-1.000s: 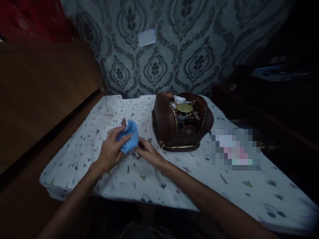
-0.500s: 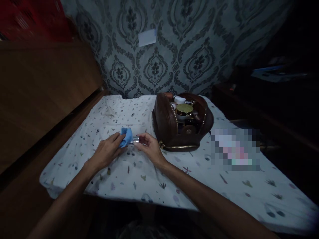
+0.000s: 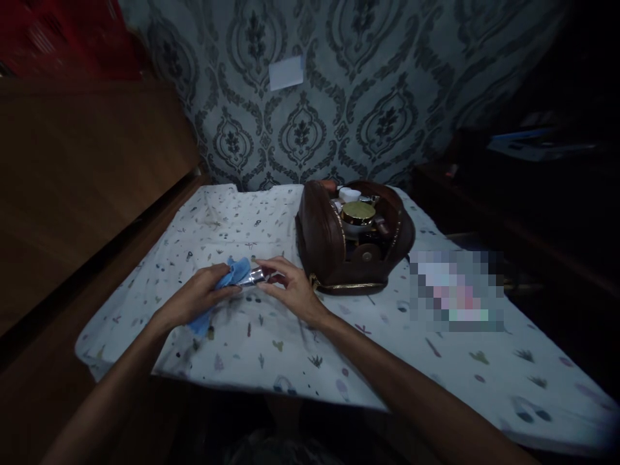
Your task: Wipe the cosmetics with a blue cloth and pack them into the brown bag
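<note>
Gripping blue cloth (image 3: 238, 268) against silvery item (image 3: 254, 276), left hand (image 3: 197, 294); right hand (image 3: 293, 292) pinching item's right end, apparently for steadiness; brown bag (image 3: 322, 239) nearby.

The bag (image 3: 317, 236) is coloured dark brown and trimmed with a gold-toned zip (image 3: 353, 286). Inside it, a gold lid (image 3: 358, 211) and a white cap (image 3: 349, 194) are seen. Left of the bag, a cloth (image 3: 237, 268) is coloured bright blue, and a small object (image 3: 255, 276) is finished in shiny silver. Beneath the bag, the white cover (image 3: 274, 216) is printed with small scattered motifs in green, purple, red and dark grey. Behind the bag, the grey-blue wallpaper (image 3: 303, 132) is patterned with darker damask medallions.
</note>
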### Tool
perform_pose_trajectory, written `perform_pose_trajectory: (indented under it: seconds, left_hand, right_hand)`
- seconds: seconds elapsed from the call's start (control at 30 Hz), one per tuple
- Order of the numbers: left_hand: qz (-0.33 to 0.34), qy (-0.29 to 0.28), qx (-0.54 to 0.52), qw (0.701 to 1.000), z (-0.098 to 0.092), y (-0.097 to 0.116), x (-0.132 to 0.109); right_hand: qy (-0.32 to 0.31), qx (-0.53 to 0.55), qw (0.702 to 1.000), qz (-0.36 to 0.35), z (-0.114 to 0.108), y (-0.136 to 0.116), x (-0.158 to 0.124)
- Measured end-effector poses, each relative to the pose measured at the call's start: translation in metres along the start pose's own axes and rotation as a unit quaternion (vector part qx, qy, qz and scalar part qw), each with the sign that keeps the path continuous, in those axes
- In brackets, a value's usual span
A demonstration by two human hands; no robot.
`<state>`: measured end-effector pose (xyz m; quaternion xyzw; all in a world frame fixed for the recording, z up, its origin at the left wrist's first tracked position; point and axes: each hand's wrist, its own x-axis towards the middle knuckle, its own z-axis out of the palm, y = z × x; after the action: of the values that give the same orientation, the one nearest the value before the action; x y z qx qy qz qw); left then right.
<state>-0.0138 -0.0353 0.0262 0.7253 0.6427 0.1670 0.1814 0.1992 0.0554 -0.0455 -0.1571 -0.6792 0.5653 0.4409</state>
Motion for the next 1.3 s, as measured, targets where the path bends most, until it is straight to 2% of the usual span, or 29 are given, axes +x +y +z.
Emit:
perform_pose_trajectory:
  seconds: [0.33,0.47,0.63,0.73,0.83,0.93,1.03,1.17,1.3]
  left_hand:
    - [0.004,0.026,0.011,1.000,0.006,0.022,-0.002]
    - [0.015,0.035,0.031,0.999,0.008,0.014,-0.003]
    - [0.020,0.105,0.048,0.993,0.023,-0.005,0.001]
    - [0.034,0.122,0.059,0.990,0.033,-0.005,0.006]
    - [0.042,0.114,0.052,0.991,0.038,0.004,0.012]
    - [0.013,0.124,0.033,0.992,0.037,0.016,0.019]
    - [-0.015,0.134,-0.036,0.990,0.031,0.033,0.029]
    - [-0.035,0.155,-0.160,0.974,0.022,0.065,0.046]
    - [-0.068,0.178,-0.195,0.962,0.016,0.090,0.064]
  right_hand:
    - [0.057,-0.021,0.993,0.102,0.006,-0.001,0.000]
    - [0.055,0.010,0.992,0.110,0.007,-0.004,-0.001]
    - [0.043,0.071,0.990,0.117,0.007,-0.009,-0.001]
    - [0.058,0.069,0.991,0.099,0.007,-0.016,-0.001]
    - [0.085,0.072,0.991,0.080,0.007,-0.023,-0.002]
    - [0.126,0.086,0.986,0.071,0.004,-0.028,0.000]
    - [0.150,0.105,0.980,0.075,0.000,-0.033,0.002]
    - [0.146,0.079,0.983,0.076,-0.004,-0.044,0.002]
    - [0.136,0.041,0.989,0.035,-0.007,-0.057,-0.001]
